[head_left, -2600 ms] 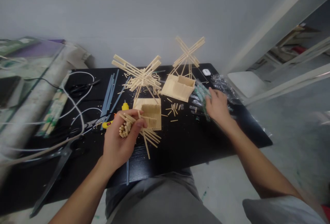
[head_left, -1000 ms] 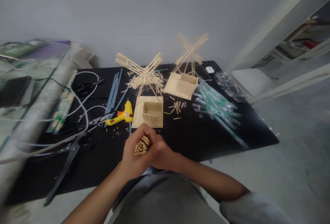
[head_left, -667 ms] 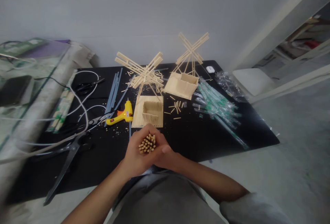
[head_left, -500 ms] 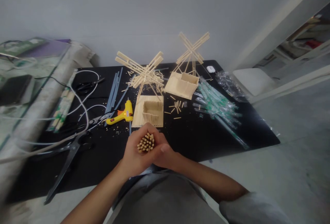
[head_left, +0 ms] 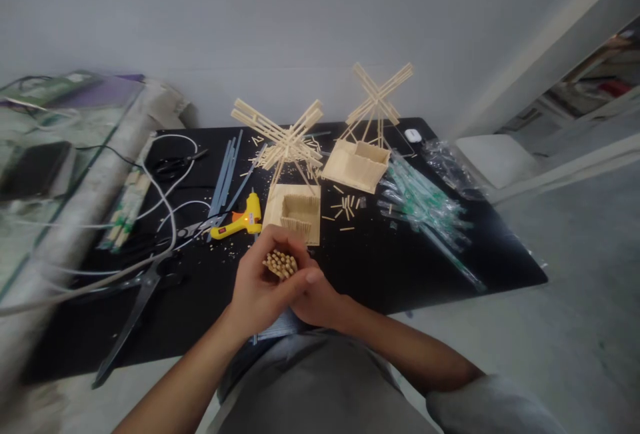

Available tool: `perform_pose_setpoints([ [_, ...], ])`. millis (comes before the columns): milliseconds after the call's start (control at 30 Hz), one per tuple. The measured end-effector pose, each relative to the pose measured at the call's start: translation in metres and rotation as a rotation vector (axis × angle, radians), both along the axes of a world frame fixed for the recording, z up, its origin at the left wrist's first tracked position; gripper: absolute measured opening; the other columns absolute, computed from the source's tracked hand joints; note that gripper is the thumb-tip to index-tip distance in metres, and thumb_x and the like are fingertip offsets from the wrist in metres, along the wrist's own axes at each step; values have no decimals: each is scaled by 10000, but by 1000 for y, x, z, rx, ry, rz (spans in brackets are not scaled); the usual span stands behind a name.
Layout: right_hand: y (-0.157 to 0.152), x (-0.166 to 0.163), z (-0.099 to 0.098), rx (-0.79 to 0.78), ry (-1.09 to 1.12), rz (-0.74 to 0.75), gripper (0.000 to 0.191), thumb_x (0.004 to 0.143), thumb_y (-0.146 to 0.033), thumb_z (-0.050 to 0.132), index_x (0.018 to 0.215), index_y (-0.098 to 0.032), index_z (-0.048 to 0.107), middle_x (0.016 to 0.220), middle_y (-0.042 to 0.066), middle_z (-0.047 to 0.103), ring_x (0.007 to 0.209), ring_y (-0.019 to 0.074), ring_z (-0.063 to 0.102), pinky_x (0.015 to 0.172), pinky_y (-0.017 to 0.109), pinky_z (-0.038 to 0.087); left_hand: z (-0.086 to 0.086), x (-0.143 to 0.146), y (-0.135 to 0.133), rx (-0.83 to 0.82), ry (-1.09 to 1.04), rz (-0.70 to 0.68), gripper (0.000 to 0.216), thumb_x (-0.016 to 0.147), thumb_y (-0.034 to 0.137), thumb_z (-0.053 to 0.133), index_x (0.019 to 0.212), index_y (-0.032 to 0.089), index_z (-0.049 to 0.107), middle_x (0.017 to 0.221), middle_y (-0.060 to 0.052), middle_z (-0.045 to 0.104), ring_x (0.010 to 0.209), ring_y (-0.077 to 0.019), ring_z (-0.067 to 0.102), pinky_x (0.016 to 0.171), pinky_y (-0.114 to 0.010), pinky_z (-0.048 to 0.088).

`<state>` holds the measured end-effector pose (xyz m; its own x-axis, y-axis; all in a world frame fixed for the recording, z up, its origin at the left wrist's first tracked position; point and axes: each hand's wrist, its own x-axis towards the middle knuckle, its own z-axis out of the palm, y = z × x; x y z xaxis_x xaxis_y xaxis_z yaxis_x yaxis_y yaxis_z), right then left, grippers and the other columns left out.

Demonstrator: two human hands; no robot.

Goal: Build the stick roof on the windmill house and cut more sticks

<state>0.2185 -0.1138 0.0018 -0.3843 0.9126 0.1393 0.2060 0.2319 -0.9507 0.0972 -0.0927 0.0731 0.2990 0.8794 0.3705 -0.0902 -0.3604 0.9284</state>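
My left hand [head_left: 257, 291] is wrapped round a bundle of wooden sticks [head_left: 281, 264], held upright so their round ends face me. My right hand [head_left: 317, 297] is cupped against the bundle from the right, its thumb lying over the left hand. Both hands hover over the near edge of the black table [head_left: 150, 317], just in front of a square stick-built box [head_left: 295, 213]. Behind the box stands a windmill-like stick model [head_left: 280, 137].
A second stick windmill with a box base [head_left: 363, 154] stands at the back. Wrapped chopsticks in green packets [head_left: 425, 204] lie to the right. A yellow glue gun [head_left: 239, 223], large scissors [head_left: 137, 301], white cables [head_left: 160, 201] and blue strips [head_left: 223, 177] lie to the left.
My right hand left the green packets and came to the bundle in my left hand. The loose sticks got gathered into a tidy upright bundle. The view drifted slightly.
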Motion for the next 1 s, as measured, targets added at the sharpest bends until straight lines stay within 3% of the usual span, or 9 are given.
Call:
perform_pose_setpoints([
  [100, 0, 1, 7, 18, 139, -8, 274, 1007, -277, 563, 1259, -189, 627, 1200, 93, 731, 1137, 234, 689, 973, 386, 597, -1, -4, 5, 83, -11, 30, 251, 855, 233, 830, 1038, 223, 658, 818, 21, 689, 694, -129, 667, 655, -231, 555],
  [267, -1, 0, 10, -77, 219, -17, 149, 959, -332, 620, 990, -188, 649, 947, 44, 690, 942, 210, 650, 848, 355, 566, 1, -11, 15, 327, 98, -31, 150, 965, 312, 730, 1058, 196, 741, 856, -24, 729, 777, -151, 709, 733, -261, 564],
  [433, -6, 5, 19, -326, 302, 125, 258, 933, -409, 699, 849, -186, 601, 786, -27, 549, 730, 133, 493, 682, 285, 441, 6, -18, 19, 445, 218, -10, 479, 1104, 449, 415, 999, 156, 779, 920, -96, 747, 835, -171, 719, 736, -285, 558],
  [567, -13, 15, 26, -468, 296, 189, 213, 920, -371, 718, 855, -178, 657, 726, -37, 563, 680, 115, 489, 634, 259, 413, 4, -27, 21, 438, 237, 63, 567, 1122, 462, 308, 997, 152, 765, 944, -111, 757, 903, -192, 721, 804, -315, 554],
  [667, -19, 24, 24, -619, 305, 165, 229, 907, -397, 727, 865, -176, 682, 565, -83, 490, 513, 80, 413, 496, 226, 330, -2, -36, 25, 357, 194, 236, 549, 1124, 446, 320, 886, 171, 731, 844, -83, 727, 849, -194, 692, 819, -341, 526],
  [767, -22, 33, 20, -714, 352, 117, 297, 881, -464, 757, 867, -177, 680, 471, -116, 430, 417, 65, 349, 413, 210, 260, -10, -45, 28, 158, 219, 352, 591, 1117, 470, 332, 638, 191, 533, 631, -27, 572, 633, -155, 572, 649, -309, 449],
  [900, -25, 42, 16, -745, 439, 72, 383, 826, -530, 818, 804, -180, 662, 437, -120, 436, 379, 54, 333, 379, 199, 238, -15, -47, 30, -27, 440, 267, 600, 1098, 513, 358, 580, 212, 382, 539, 20, 408, 513, -124, 386, 523, -296, 310],
  [1000, -28, 46, 14, -774, 435, 103, 394, 766, -512, 879, 795, -177, 675, 516, -97, 536, 407, 46, 371, 390, 188, 278, -10, -33, 31, -81, 665, 106, 540, 1082, 517, 354, 640, 212, 411, 575, 26, 452, 556, -134, 418, 563, -288, 338],
])
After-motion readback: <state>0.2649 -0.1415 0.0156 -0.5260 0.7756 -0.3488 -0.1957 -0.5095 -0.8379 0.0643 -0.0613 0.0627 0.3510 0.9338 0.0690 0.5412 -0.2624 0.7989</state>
